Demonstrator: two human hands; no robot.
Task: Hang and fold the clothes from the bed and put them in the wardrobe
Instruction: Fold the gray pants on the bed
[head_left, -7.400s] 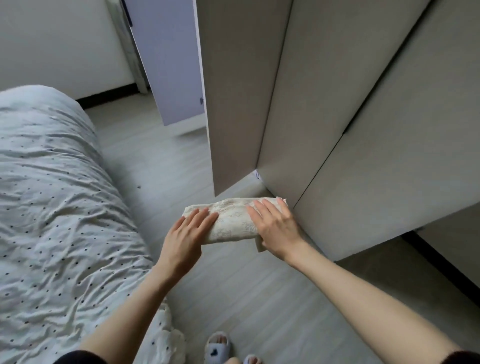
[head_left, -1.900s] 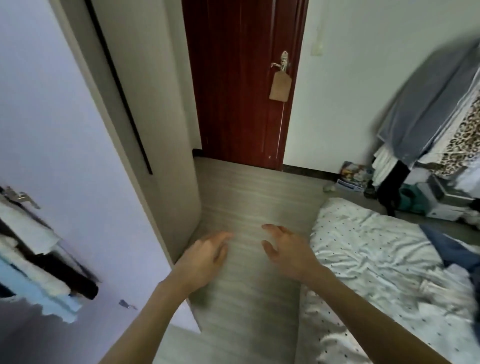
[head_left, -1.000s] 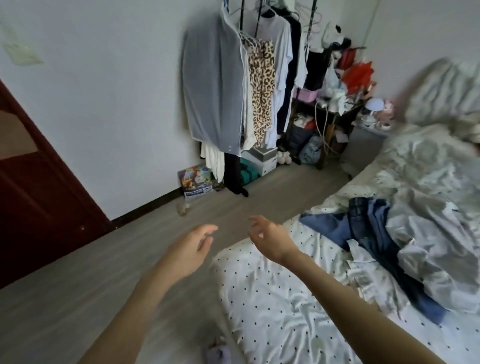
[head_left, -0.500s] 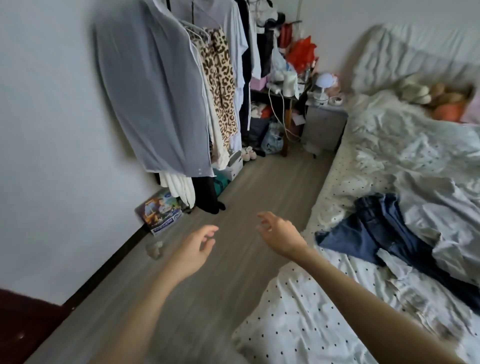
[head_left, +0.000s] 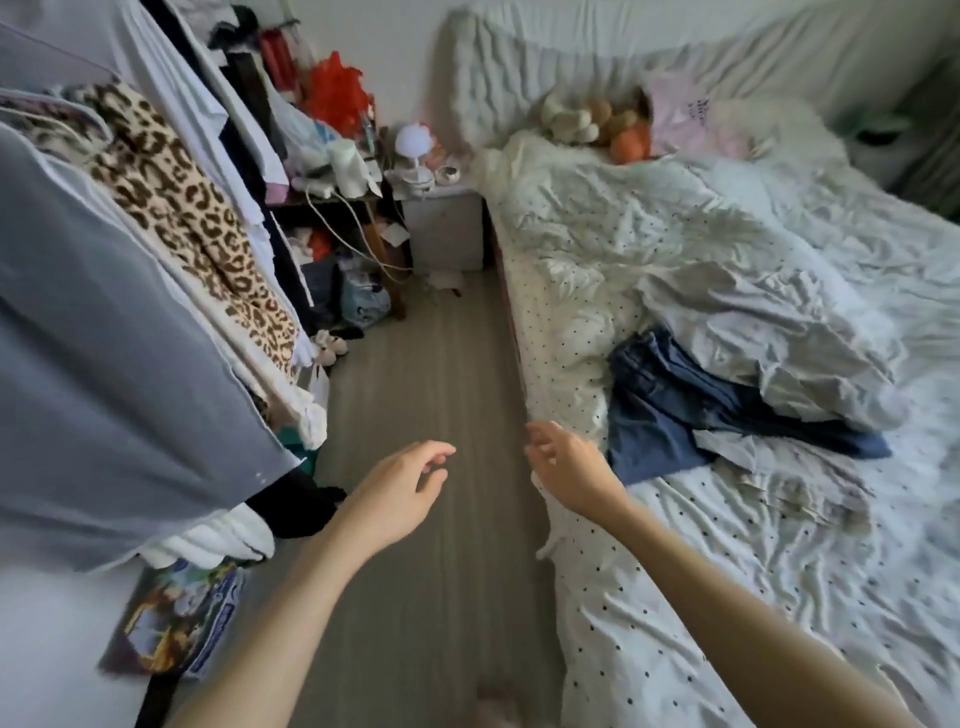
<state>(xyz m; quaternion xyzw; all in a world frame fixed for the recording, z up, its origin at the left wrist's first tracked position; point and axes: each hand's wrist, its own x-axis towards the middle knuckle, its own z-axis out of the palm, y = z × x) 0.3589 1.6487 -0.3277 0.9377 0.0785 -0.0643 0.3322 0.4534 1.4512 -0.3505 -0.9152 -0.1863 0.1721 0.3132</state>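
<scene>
Clothes lie in a loose heap on the bed (head_left: 675, 597): blue jeans (head_left: 660, 410) sprawl near the bed's left edge, partly under a crumpled pale grey garment (head_left: 769, 332), and a smaller light piece (head_left: 727, 449) lies over the jeans' lower end. A wrinkled, mottled pale fabric (head_left: 810, 499) lies just past that, though blur makes it hard to say what kind of garment it is.

The right hand (head_left: 571, 467) hovers over the bed's near edge, just beside the jeans and not touching them; its grip is loose, fingers lightly curled and holding nothing. The left hand (head_left: 400, 493) hangs over the wooden floor (head_left: 441, 364) between bed and clothes rail, its grip likewise relaxed, fingers slightly bent around nothing.

The bed wears a white sheet with small dark dots, and a rumpled white duvet (head_left: 623, 223) covers its far half. Plush toys (head_left: 597, 122) sit by the headboard beside a pink pillow (head_left: 691, 119).

To the left, hanging garments crowd the view: a grey shirt (head_left: 104, 364) nearest, then a leopard-print piece (head_left: 197, 218) and white tops (head_left: 208, 114). Beyond them stands a cluttered shelf (head_left: 337, 208) and a small nightstand (head_left: 447, 228) carrying a round white lamp (head_left: 413, 143). A colourful box (head_left: 176, 618) rests on the floor under the rail.
</scene>
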